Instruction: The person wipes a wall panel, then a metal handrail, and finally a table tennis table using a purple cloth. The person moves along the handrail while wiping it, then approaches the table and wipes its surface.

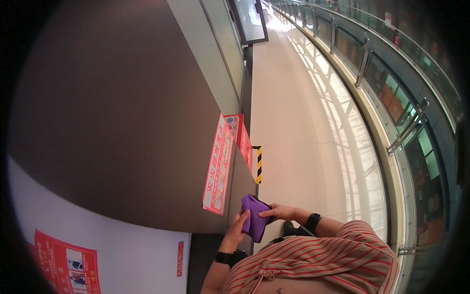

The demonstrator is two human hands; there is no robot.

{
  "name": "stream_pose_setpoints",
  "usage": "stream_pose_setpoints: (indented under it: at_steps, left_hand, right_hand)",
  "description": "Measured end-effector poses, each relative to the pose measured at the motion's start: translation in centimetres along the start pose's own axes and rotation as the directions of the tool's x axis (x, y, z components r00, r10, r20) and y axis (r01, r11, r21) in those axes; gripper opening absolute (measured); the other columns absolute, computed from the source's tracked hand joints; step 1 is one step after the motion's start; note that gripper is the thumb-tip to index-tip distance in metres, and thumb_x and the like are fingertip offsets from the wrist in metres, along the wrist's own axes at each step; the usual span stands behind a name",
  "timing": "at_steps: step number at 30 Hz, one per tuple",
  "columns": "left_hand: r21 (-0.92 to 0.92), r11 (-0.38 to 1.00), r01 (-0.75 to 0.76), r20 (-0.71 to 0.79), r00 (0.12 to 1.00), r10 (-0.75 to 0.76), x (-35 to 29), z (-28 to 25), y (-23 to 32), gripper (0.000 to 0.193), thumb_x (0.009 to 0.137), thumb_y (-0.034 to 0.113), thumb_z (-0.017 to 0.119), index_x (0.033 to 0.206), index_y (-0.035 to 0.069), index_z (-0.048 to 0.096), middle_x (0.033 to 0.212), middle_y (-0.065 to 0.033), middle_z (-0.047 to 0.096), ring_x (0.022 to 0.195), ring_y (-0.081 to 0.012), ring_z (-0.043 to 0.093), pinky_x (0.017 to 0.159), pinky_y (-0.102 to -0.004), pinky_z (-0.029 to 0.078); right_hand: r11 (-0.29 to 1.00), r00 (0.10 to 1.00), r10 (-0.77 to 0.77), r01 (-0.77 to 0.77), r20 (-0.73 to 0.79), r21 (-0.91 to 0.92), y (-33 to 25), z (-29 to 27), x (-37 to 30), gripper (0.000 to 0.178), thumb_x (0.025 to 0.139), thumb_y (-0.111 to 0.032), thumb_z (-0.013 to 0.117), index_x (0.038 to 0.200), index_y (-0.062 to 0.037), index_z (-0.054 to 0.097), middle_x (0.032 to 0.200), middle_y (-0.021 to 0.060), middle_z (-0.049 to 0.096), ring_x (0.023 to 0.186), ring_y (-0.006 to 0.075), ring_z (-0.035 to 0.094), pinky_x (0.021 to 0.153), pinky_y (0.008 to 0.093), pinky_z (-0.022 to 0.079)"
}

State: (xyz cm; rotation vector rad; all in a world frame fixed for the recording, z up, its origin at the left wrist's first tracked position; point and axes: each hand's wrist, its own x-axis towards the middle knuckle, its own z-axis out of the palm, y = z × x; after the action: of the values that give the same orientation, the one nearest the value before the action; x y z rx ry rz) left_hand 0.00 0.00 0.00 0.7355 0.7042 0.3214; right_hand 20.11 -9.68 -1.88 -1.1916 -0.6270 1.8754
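Both the left hand (236, 228) and the right hand (281, 212) hold a purple cloth (254, 219), which hangs in front of the person's body, low in the view and a little right of its middle. The left fingers are closed on the cloth's left side; the right hand pinches it from the right, its thumb lying flat across the purple face, while its other fingers are mostly hidden behind. Bunched and folded, the cloth shows a dark edge along its upper right side. Each wrist wears a black band, one on the left wrist (225, 258) and one on the right wrist (312, 222). A loose top (313, 255) with red stripes on beige covers the person's shoulders, and part of a dark shoe (290, 228) shows just below the right forearm. To the left stands a broad dark brown panel (127, 108) bearing a red-and-white sign (218, 169), with a second red sign (244, 139) just beyond its edge. Near that, yellow-and-black striped tape (259, 165) marks the pale, glossy floor (293, 117). On the right, a metal and glass railing (364, 63) curves along the walkway. A white wall (142, 259) at lower left carries a red poster (68, 264) and a small narrow red label (180, 259). At the top, a dark-framed panel (252, 20) stands beside the walkway.
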Motion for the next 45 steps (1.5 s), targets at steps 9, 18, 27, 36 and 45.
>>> stream_pose_setpoints:
  at_steps: [9,18,27,36,45]
  left_hand:
    - [0.571,0.820,0.040,-0.164,0.984,0.067,5.1,2.5,1.9,0.036,0.093,0.021,0.065,0.122,0.000,0.059,0.111,-0.0032,0.064,0.097,-0.0122,0.059,0.087,-0.0285,0.048]
    - [0.389,0.915,-0.110,-0.013,0.992,0.125,7.7,6.0,2.7,0.030,0.099,0.018,0.058,0.122,0.000,0.060,0.107,0.0007,0.062,0.095,-0.0070,0.056,0.085,-0.0230,0.046]
    - [0.674,0.719,-0.168,0.127,0.986,0.111,12.4,5.6,5.7,0.028,0.098,0.019,0.058,0.116,-0.002,0.063,0.104,-0.0023,0.064,0.095,-0.0109,0.057,0.085,-0.0269,0.047]
    - [0.646,0.683,-0.342,0.155,0.934,0.322,19.5,4.9,12.0,0.028,0.099,0.013,0.054,0.121,-0.003,0.058,0.098,-0.0081,0.067,0.088,-0.0149,0.065,0.078,-0.0294,0.054]
    - [0.550,0.774,-0.314,0.108,0.946,0.307,22.2,3.4,14.6,0.030,0.100,0.015,0.054,0.124,-0.002,0.057,0.099,-0.0084,0.067,0.088,-0.0159,0.066,0.082,-0.0308,0.053]
  right_hand:
    - [0.978,0.982,-0.135,0.154,-0.131,0.141,-3.8,-5.7,-0.4,0.045,0.081,-0.021,0.077,0.118,0.0014,0.064,0.104,0.0071,0.070,0.096,0.0186,0.066,0.091,0.0323,0.050]
    - [0.811,0.986,-0.130,0.166,-0.103,0.561,-5.6,-8.9,-1.5,0.058,0.090,-0.034,0.066,0.135,-0.0012,0.050,0.124,0.0135,0.063,0.110,0.0258,0.063,0.101,0.0398,0.048]
    - [0.797,0.995,-0.075,0.101,-0.069,0.596,-8.7,-10.9,0.9,0.068,0.087,-0.043,0.068,0.137,-0.0015,0.048,0.126,0.0166,0.061,0.107,0.0283,0.064,0.098,0.0420,0.051]
    - [0.831,0.983,-0.122,0.178,-0.139,0.527,-17.2,-13.2,4.5,0.069,0.083,-0.032,0.072,0.135,0.0034,0.046,0.123,0.0196,0.062,0.108,0.0282,0.065,0.098,0.0406,0.052]
    - [0.829,0.927,-0.291,0.367,-0.236,0.422,-26.3,-12.9,10.8,0.050,0.088,-0.023,0.066,0.127,0.0042,0.052,0.113,0.0142,0.066,0.101,0.0247,0.066,0.093,0.0373,0.052]
